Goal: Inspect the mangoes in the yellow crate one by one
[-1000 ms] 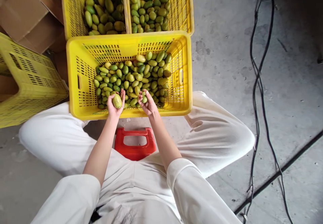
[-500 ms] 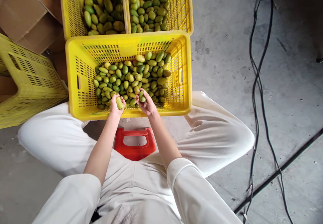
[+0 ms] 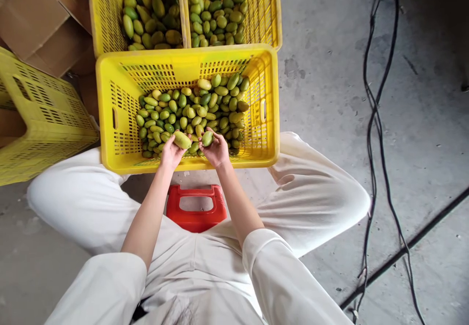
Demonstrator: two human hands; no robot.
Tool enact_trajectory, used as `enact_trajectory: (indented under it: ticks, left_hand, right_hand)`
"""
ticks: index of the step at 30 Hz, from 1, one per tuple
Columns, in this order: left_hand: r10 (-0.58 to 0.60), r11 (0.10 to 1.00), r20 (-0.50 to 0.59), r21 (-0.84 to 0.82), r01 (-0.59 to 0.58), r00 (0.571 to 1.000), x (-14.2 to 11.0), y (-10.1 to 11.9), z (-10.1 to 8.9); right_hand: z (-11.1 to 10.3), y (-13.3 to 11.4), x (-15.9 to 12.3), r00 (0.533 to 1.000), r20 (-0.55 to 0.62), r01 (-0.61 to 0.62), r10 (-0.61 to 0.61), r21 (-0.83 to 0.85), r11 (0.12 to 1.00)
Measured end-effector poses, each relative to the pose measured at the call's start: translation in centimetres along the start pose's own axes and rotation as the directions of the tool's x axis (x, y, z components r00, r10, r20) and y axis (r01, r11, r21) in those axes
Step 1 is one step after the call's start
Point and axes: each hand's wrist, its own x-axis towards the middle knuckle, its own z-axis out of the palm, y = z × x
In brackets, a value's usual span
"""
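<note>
Over the near edge of a yellow slatted crate (image 3: 188,166), my left hand (image 3: 172,155) holds a large yellow-green oval fruit (image 3: 182,140) between thumb and fingers. Close beside it, my right hand (image 3: 217,152) grips a smaller, greener oval fruit (image 3: 207,139). The two fruits are apart, a short gap between them. Below and beyond my hands lies a heap of similar green and yellow fruits (image 3: 190,112), covering the crate floor. My palms hide part of the heap's front.
Behind stand two more yellow crates, a left one (image 3: 104,17) and a right one (image 3: 264,10), both with green fruits. An empty-looking yellow crate (image 3: 47,105) and cardboard boxes (image 3: 32,17) are at left. A red plastic stool (image 3: 196,220) is beneath me. Black cables (image 3: 373,105) cross the floor.
My left hand has turned and opened its grip a little, so its fruit now lies lengthwise, higher and further right. In my right hand the fruit has rotated slightly.
</note>
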Motion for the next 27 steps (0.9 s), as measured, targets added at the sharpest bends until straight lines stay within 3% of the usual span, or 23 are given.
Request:
enact_trajectory:
  ticks: [4,8,14,17,21,27]
  left_hand:
    - [0.031,0.995,-0.126,0.098,-0.019,0.992,0.7,-0.4,0.1]
    - [0.025,1.0,-0.221,0.018,-0.022,0.975,0.8,0.0,-0.1]
    - [0.001,0.989,-0.153,-0.143,-0.024,0.988,-0.1,0.6,0.5]
    - [-0.042,0.987,-0.101,-0.158,0.026,0.994,-0.4,0.8,0.7]
    - [-0.119,0.983,-0.017,-0.141,0.116,0.993,-0.7,1.2,0.6]
    - [-0.129,0.991,-0.017,-0.029,0.129,0.991,-1.0,1.2,0.8]
  right_hand:
    - [-0.4,-0.2,-0.1,0.999,0.006,0.038,-0.038,0.036,0.999]
    - [-0.7,-0.3,0.0,0.997,0.008,0.071,-0.071,0.016,0.997]
    - [-0.2,0.0,0.1,0.998,-0.01,0.056,-0.056,0.015,0.998]
    - [-0.1,0.1,-0.1,0.997,0.06,0.054,-0.05,-0.07,0.996]
    - [-0.1,0.2,-0.5,0.991,0.119,0.073,-0.056,-0.147,0.986]
    - [-0.1,0.5,-0.7,0.994,0.113,0.021,0.005,-0.227,0.974]
